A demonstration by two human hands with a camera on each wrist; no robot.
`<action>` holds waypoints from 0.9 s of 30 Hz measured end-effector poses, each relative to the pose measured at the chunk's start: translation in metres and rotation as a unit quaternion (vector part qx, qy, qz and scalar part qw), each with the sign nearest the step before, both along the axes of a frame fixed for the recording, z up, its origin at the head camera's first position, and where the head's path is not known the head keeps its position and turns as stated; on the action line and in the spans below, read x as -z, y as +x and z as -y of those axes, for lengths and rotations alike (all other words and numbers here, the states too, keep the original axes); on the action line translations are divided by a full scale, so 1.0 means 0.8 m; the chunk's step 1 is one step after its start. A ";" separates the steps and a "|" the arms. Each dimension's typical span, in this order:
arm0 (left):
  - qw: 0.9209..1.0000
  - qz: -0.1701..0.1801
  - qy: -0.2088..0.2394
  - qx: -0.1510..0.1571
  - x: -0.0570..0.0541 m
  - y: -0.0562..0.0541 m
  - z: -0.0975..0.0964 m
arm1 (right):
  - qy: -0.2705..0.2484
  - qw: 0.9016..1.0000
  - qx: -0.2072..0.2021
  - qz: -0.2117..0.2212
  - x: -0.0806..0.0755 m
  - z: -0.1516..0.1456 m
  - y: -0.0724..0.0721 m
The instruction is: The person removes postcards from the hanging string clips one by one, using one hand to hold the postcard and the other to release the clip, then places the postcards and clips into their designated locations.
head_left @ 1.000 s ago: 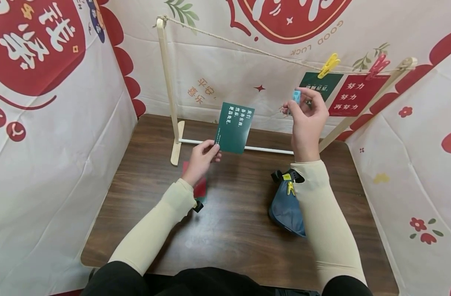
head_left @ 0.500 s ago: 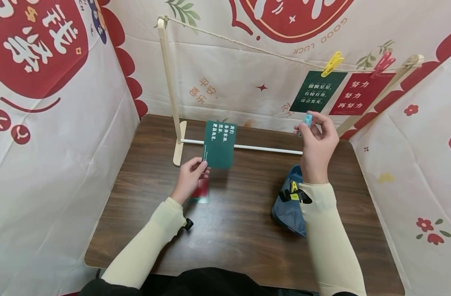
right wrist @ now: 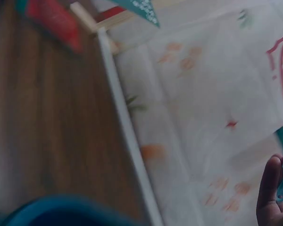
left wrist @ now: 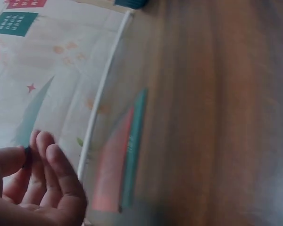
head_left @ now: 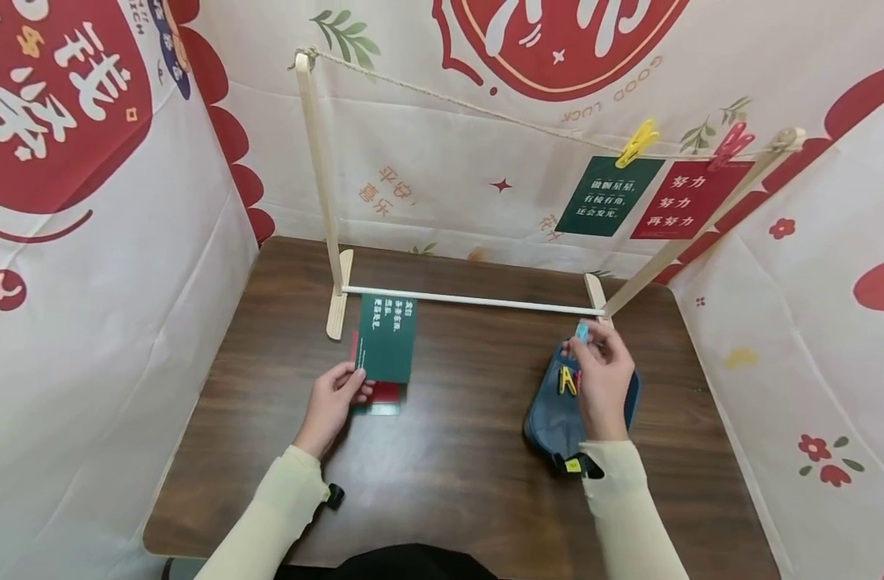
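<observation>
Our left hand (head_left: 331, 411) pinches the green card (head_left: 388, 334) at its seven-o'clock corner; at three o'clock from it, our right hand (head_left: 605, 383) pinches the blue clip (head_left: 582, 331). A slack grip (one corner only) could let the card slip.

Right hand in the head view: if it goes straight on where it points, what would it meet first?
Probably the white rod ahead of the right hand; depth is unclear, so it may pass above, towards the printed cloth.
</observation>
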State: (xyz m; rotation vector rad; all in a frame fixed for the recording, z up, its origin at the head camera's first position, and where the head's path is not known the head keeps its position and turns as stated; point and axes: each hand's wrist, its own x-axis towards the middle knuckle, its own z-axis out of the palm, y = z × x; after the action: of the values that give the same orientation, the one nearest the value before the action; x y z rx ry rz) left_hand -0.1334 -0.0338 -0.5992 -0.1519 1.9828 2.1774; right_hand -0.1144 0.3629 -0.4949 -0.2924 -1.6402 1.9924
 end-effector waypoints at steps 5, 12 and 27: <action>1.000 0.020 -0.013 0.000 0.017 0.017 0.010 | 0.010 0.997 0.026 0.071 0.040 -0.008 0.024; 0.999 0.033 -0.013 -0.004 0.024 0.020 0.011 | -0.005 0.992 0.047 0.114 0.065 -0.010 0.037; 0.999 0.041 -0.033 0.007 0.014 0.011 0.010 | -0.021 0.990 0.060 0.130 0.080 -0.017 0.048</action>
State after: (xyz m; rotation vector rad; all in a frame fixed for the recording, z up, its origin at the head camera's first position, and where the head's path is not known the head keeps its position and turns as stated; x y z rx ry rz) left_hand -0.1248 -0.0421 -0.6103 -0.2338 2.0053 2.0633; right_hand -0.0764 0.3769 -0.5590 -0.6748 -1.6923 1.9647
